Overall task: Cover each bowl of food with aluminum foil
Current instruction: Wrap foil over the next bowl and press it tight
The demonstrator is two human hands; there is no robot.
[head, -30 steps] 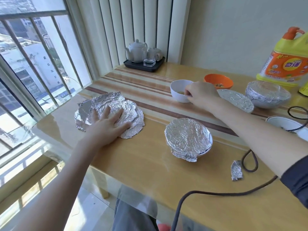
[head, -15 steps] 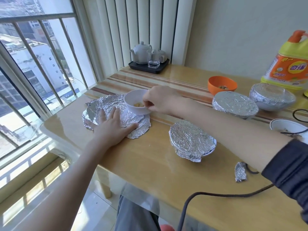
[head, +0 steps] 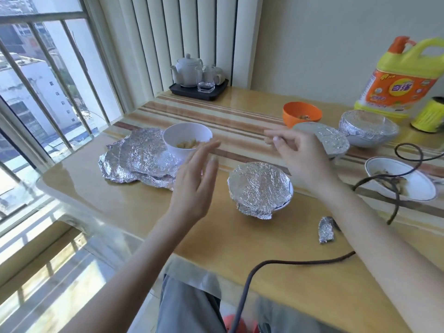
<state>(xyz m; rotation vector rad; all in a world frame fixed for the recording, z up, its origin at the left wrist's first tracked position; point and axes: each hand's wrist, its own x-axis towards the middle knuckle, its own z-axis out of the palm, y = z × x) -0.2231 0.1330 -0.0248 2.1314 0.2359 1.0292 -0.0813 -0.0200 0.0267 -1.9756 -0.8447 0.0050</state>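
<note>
white bowl (head: pixel 187 140) upright on foil sheet (head: pixel 139 162), mouth up

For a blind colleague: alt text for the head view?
Both hands, left hand and right hand, hover open above a wooden table; a white bowl of food sits on loose foil sheets, near three foil-covered bowls.

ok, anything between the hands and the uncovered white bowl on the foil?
Nothing visible. Left hand and right hand hover open above the table, and the white bowl sits unobstructed on the foil sheet.
</note>
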